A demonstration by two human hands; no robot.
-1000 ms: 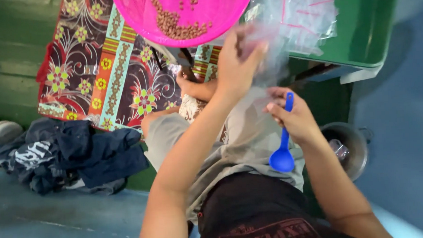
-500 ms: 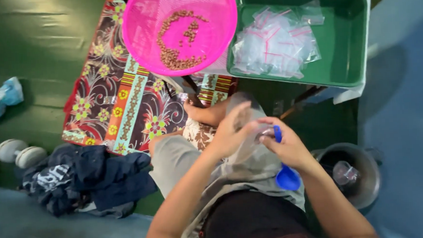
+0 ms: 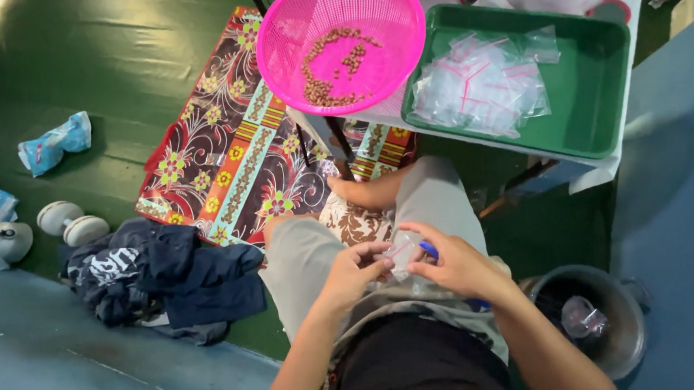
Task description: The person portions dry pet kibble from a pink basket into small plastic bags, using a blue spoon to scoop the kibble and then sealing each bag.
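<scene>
Over my lap, my left hand [image 3: 351, 272] and my right hand [image 3: 455, 264] pinch the two sides of a small clear plastic bag [image 3: 403, 251]. The right hand also grips a blue spoon [image 3: 430, 250], its handle tip showing by the thumb and the bowl hidden under the hand. On the low table ahead sits a pink mesh basket [image 3: 291, 32] with several brown pellets [image 3: 329, 71] in it. Beside it is a green tray [image 3: 595, 87] holding a heap of clear bags [image 3: 484, 85].
A patterned cloth [image 3: 234, 161] lies on the green floor under the table. Dark clothes [image 3: 161, 276] are piled at my left, with white dumbbell-like objects [image 3: 71, 221] and blue wrappers [image 3: 55, 143] farther left. A metal pot [image 3: 591, 317] with a bag inside stands at my right.
My hands came down from the tray to my lap with one bag. The view tilted, so the basket and tray now sit higher and fully in view.
</scene>
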